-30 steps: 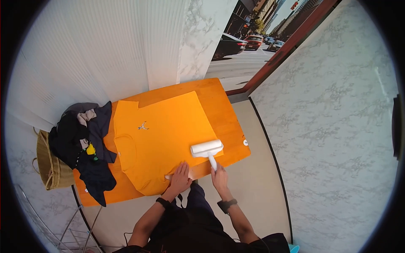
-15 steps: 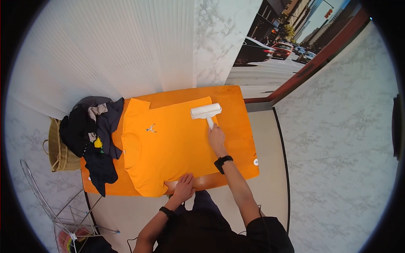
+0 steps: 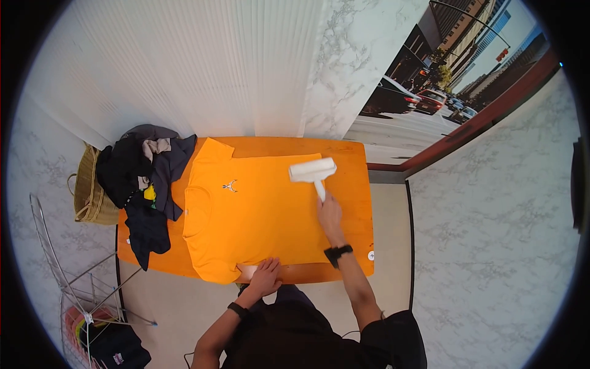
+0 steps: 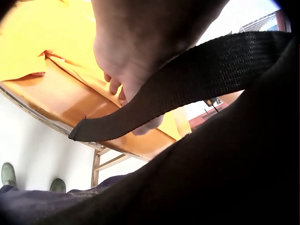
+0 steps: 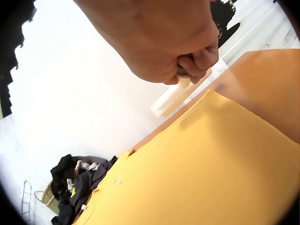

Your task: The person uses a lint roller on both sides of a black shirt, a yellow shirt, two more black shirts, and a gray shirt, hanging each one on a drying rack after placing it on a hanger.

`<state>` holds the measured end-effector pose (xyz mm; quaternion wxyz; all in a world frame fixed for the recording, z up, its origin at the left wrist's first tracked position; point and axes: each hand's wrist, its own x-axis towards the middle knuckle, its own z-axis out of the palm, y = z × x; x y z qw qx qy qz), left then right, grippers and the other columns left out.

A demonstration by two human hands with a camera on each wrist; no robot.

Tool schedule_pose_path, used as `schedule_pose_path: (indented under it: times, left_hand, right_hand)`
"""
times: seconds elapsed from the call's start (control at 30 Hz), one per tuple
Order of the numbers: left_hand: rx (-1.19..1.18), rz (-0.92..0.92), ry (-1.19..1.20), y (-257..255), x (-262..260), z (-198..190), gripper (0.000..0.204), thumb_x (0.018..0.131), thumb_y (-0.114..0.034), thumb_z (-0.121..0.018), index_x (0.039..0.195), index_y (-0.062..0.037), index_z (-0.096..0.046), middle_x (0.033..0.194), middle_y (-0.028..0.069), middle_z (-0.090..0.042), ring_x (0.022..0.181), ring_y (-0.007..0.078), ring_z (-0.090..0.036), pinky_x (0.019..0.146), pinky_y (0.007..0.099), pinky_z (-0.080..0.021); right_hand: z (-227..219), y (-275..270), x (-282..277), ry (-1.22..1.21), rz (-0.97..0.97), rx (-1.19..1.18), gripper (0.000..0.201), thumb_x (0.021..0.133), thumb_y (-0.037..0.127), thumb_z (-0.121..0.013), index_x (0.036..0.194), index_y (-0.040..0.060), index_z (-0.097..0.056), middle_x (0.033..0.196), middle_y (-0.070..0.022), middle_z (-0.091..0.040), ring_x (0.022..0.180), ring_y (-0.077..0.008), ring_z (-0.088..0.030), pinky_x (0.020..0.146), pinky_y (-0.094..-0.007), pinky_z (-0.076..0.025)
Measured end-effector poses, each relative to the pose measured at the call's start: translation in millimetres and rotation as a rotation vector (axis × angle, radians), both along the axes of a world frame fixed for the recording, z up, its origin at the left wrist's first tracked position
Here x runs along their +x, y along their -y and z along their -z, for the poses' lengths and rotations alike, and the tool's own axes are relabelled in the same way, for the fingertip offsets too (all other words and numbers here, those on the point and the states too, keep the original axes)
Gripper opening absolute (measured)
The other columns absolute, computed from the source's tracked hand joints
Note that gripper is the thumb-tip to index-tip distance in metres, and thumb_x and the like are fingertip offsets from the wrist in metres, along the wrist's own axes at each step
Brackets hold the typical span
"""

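Note:
A yellow-orange T-shirt with a small chest print lies spread on the orange table, its collar toward the left. My right hand grips the handle of a white lint roller, whose head overlaps the shirt's far right corner in the head view. The right wrist view has the fingers curled round the handle, with the roller's head partly hidden behind the hand. My left hand rests at the shirt's near edge, by the table's front, fingers extended.
Dark clothes are heaped at the table's left end, beside a woven basket. A metal drying rack stands at the lower left, with a dark garment near it. Walls border the table's far side.
My right hand has carried the lint roller from the shirt's near right corner to its far right corner. My left hand has stayed at the near edge. The head view has shifted.

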<state>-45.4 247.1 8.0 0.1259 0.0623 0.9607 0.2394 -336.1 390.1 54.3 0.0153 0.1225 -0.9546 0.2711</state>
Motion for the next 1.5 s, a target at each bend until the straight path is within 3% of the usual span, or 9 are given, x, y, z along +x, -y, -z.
schedule_pose_path:
  times: [0.27,0.53,0.67,0.8,0.9,1.17,1.3,1.37,1.5]
  left_hand:
    - [-0.173,0.137,0.001,1.9,-6.9,5.7,0.067,0.083,-0.040,-0.064,0.135,0.0008,-0.049,0.145,0.0213,-0.044,0.133,0.0373,-0.043,0.113,0.0485,-0.030]
    - [-0.247,0.180,0.050,2.5,-9.3,1.2,0.073,0.082,-0.038,-0.065,0.139,0.0038,-0.044,0.146,0.0246,-0.041,0.135,0.0403,-0.040,0.115,0.0476,-0.027]
    - [0.104,0.016,-0.078,37.3,5.4,-2.5,0.072,0.084,-0.034,-0.063,0.139,0.0065,-0.041,0.145,0.0266,-0.041,0.133,0.0443,-0.040,0.114,0.0479,-0.028]
    - [0.031,-0.442,-0.295,106.2,43.2,-0.5,0.071,0.086,-0.028,-0.061,0.144,0.0046,-0.036,0.149,0.0269,-0.036,0.136,0.0459,-0.034,0.115,0.0494,-0.026]
    - [-0.119,-0.569,-0.260,157.0,61.6,6.5,0.073,0.089,-0.032,-0.058,0.148,0.0006,-0.032,0.155,0.0247,-0.028,0.142,0.0439,-0.026,0.115,0.0496,-0.024]
    - [-0.201,-0.675,-0.219,203.6,30.8,10.7,0.075,0.090,-0.035,-0.057,0.153,-0.0069,-0.027,0.160,0.0224,-0.017,0.146,0.0428,-0.017,0.116,0.0523,-0.020]
    - [-0.182,-0.660,-0.187,206.2,8.5,5.6,0.076,0.091,-0.037,-0.056,0.154,-0.0086,-0.025,0.161,0.0226,-0.013,0.147,0.0405,-0.015,0.118,0.0496,-0.015]
    - [-0.164,-0.637,-0.210,206.9,-4.0,12.3,0.075,0.091,-0.037,-0.056,0.154,-0.0099,-0.025,0.161,0.0229,-0.013,0.147,0.0404,-0.015,0.118,0.0496,-0.015]
    - [-0.181,-0.552,-0.197,204.3,-26.4,26.5,0.073,0.093,-0.041,-0.054,0.155,-0.0140,-0.027,0.160,0.0238,-0.012,0.148,0.0401,-0.015,0.118,0.0500,-0.014]
  right_hand:
    - [4.6,-102.2,208.3,0.195,0.019,0.127,0.034,0.093,0.024,-0.061,0.116,0.0005,-0.054,0.095,-0.0242,-0.064,0.079,-0.0442,-0.064,0.064,-0.0519,-0.052]
    - [-1.2,-151.7,315.9,0.212,0.097,0.145,0.034,0.093,0.025,-0.061,0.118,0.0038,-0.053,0.087,-0.0215,-0.060,0.068,-0.0426,-0.063,0.057,-0.0521,-0.051]
    - [-9.8,-158.1,334.1,0.177,0.131,0.118,0.030,0.093,0.021,-0.061,0.116,0.0034,-0.055,0.088,-0.0221,-0.061,0.074,-0.0427,-0.062,0.063,-0.0527,-0.050]
    - [-10.8,-143.9,295.1,0.053,0.279,-0.019,0.034,0.093,0.021,-0.060,0.119,-0.0010,-0.055,0.095,-0.0258,-0.062,0.084,-0.0453,-0.061,0.072,-0.0515,-0.048]
    - [14.6,-142.6,218.4,0.085,0.362,-0.039,0.035,0.097,0.024,-0.056,0.115,-0.0051,-0.056,0.095,-0.0280,-0.063,0.086,-0.0453,-0.061,0.073,-0.0509,-0.048]
    - [58.1,-143.3,100.9,0.069,0.366,0.242,0.037,0.098,0.029,-0.054,0.113,-0.0052,-0.056,0.099,-0.0271,-0.063,0.089,-0.0412,-0.062,0.074,-0.0501,-0.048]
    - [51.8,-124.4,92.0,0.041,0.353,0.385,0.045,0.095,0.029,-0.058,0.126,-0.0033,-0.050,0.134,-0.0256,-0.047,0.126,-0.0420,-0.043,0.097,-0.0487,-0.041]
    - [41.9,-84.5,88.7,-0.245,0.082,0.282,0.057,0.093,0.029,-0.061,0.137,-0.0027,-0.043,0.144,-0.0248,-0.039,0.134,-0.0425,-0.036,0.109,-0.0478,-0.035]
    - [49.8,13.3,69.9,-0.247,-0.301,0.216,0.069,0.092,0.034,-0.061,0.147,0.0007,-0.035,0.155,-0.0242,-0.027,0.143,-0.0410,-0.026,0.115,-0.0513,-0.024]
